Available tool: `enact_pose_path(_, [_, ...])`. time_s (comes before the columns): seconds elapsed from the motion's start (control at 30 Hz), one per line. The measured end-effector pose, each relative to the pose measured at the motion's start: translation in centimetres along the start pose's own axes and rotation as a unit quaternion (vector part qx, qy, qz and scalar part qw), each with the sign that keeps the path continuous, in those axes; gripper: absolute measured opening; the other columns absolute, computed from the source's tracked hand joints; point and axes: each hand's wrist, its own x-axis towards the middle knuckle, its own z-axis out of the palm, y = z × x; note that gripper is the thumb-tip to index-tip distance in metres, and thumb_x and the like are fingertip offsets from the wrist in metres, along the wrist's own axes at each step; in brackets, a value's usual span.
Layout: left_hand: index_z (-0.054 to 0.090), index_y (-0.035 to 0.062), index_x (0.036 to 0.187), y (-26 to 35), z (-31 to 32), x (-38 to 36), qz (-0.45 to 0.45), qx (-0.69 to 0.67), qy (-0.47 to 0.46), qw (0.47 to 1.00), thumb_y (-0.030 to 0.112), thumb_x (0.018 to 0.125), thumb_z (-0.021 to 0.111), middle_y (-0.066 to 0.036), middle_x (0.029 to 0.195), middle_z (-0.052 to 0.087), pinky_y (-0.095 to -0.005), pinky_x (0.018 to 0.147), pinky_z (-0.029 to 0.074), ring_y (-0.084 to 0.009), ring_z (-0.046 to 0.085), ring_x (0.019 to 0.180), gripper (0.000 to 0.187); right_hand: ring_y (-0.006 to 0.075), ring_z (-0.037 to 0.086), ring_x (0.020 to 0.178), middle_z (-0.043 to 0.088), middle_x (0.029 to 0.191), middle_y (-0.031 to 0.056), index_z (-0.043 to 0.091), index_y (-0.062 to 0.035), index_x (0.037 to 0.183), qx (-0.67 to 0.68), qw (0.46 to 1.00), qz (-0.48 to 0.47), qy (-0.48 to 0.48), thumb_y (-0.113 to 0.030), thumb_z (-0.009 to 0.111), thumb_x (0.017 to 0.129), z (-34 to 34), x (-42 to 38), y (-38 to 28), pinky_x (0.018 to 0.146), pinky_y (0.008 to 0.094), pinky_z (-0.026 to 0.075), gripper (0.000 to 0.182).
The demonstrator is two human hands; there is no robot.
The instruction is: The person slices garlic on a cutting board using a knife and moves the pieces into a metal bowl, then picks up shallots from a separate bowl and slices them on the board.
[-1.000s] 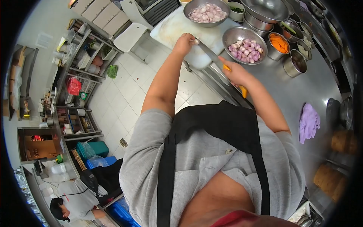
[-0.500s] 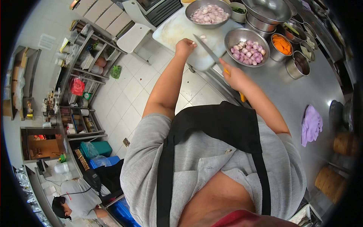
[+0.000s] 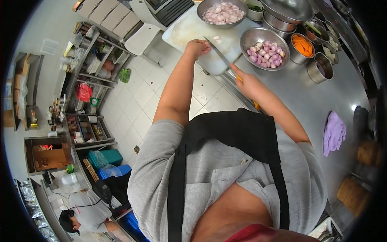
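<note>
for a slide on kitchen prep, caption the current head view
Right hand holds a knife over the cutting board, beside a colander of purple shallots.

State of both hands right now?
Left hand: fingers drawn together near the tip of the orange-handled steel knife; can't tell if holding anything.
Right hand: closed around the knife's handle.

Not possible to read any text, label, brand, number or sign here. On the pale sheet (image 3: 49, 46) on the wall (image 3: 30, 36), only faint marks, too small and blurred to read. On the shelf (image 3: 86, 76) packages too, nothing clear enough to make out.
</note>
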Motion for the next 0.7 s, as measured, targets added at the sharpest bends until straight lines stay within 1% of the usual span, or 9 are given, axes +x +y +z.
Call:
enact_pose_path(0.03, [0.058,-0.0064,0.1,-0.2,-0.1,0.1,0.0,-0.001,0.002,1.0,0.005,0.086,0.062,-0.011,0.094,0.064,-0.0274,0.074,0.056,-0.0205,0.064,0.083,0.019,0.0375,0.06,0.068,0.061,0.074,0.0248,0.027,-0.0156,0.144,0.016,1.0,-0.003,0.004,-0.015,0.046,0.088,0.0,-0.3,0.1,0.066,0.0454,0.047,0.059])
enact_pose_path(0.1, [0.06,-0.0063,0.093,-0.6,-0.1,0.4,0.018,-0.023,-0.006,1.0,0.006,0.084,0.065,-0.011,0.082,0.064,-0.0264,0.064,0.055,-0.0183,0.064,0.07,0.016,0.0379,0.06,0.068,0.061,0.074,0.0248,0.027,-0.0152,0.144,0.033,0.999,-0.006,0.008,-0.015,0.046,0.088,-0.1,-1.0,0.0,0.067,0.0456,0.047,0.059])
enact_pose_path(0.2, [0.06,-0.0057,0.092,-1.0,-0.1,0.3,0.008,-0.051,-0.004,0.999,0.009,0.084,0.066,-0.011,0.082,0.064,-0.0262,0.064,0.054,-0.0181,0.063,0.071,0.018,0.039,0.06,0.069,0.061,0.075,0.0252,0.028,-0.0146,0.143,0.024,0.999,-0.014,0.028,-0.015,0.046,0.088,-0.1,-2.3,0.0,0.067,0.0462,0.047,0.058])
enact_pose_path(0.23, [0.06,-0.0057,0.092,-1.1,-0.1,0.4,0.007,-0.052,-0.005,0.999,0.009,0.084,0.066,-0.011,0.082,0.064,-0.0262,0.064,0.054,-0.0181,0.063,0.071,0.018,0.0386,0.059,0.069,0.06,0.076,0.0256,0.028,-0.0153,0.143,0.022,0.999,-0.023,0.039,-0.013,0.046,0.089,0.0,-2.6,0.1,0.067,0.0445,0.046,0.057])
enact_pose_path(0.3, [0.057,-0.0041,0.1,-1.0,-0.2,0.3,-0.004,-0.021,-0.016,1.0,0.01,0.086,0.065,-0.01,0.096,0.063,-0.0292,0.078,0.055,-0.0193,0.063,0.085,0.022,0.0382,0.058,0.069,0.059,0.077,0.026,0.029,-0.016,0.143,0.02,0.998,-0.033,0.05,-0.012,0.046,0.089,0.1,-3.1,0.2,0.067,0.0429,0.046,0.057])
enact_pose_path(0.43, [0.057,-0.0037,0.098,-0.9,0.0,0.0,0.003,-0.013,-0.001,1.0,0.011,0.086,0.065,-0.01,0.095,0.063,-0.029,0.077,0.055,-0.019,0.063,0.085,0.021,0.0385,0.059,0.071,0.059,0.078,0.0267,0.028,-0.0169,0.143,0.013,0.999,-0.018,0.036,-0.013,0.047,0.089,-0.1,-3.1,0.2,0.068,0.0434,0.046,0.058])
enact_pose_path(0.5, [0.057,-0.0037,0.099,-0.9,-0.4,0.0,0.002,-0.028,-0.026,0.999,0.01,0.085,0.066,-0.01,0.095,0.063,-0.0281,0.077,0.054,-0.0187,0.063,0.085,0.021,0.0386,0.059,0.071,0.059,0.078,0.0269,0.028,-0.0174,0.143,0.007,1.0,-0.01,0.023,-0.013,0.048,0.089,-0.1,-2.7,0.2,0.068,0.0439,0.046,0.058])
enact_pose_path(0.6, [0.057,-0.0039,0.1,-0.8,-0.3,-0.1,0.001,-0.029,-0.012,1.0,0.009,0.085,0.066,-0.01,0.095,0.063,-0.028,0.077,0.054,-0.0188,0.064,0.085,0.022,0.0381,0.059,0.071,0.059,0.077,0.0262,0.028,-0.0185,0.144,-0.011,1.0,-0.011,0.026,-0.013,0.048,0.088,0.3,-0.2,0.0,0.067,0.0442,0.046,0.059])
enact_pose_path(0.7, [0.057,-0.004,0.1,-0.9,-0.3,0.0,0.006,-0.025,-0.022,0.999,0.008,0.085,0.065,-0.01,0.095,0.064,-0.0284,0.077,0.055,-0.0189,0.064,0.084,0.021,0.0379,0.059,0.069,0.059,0.075,0.0252,0.027,-0.0192,0.144,-0.031,0.999,-0.002,0.025,-0.012,0.048,0.087,0.7,1.9,0.0,0.067,0.0441,0.046,0.06])
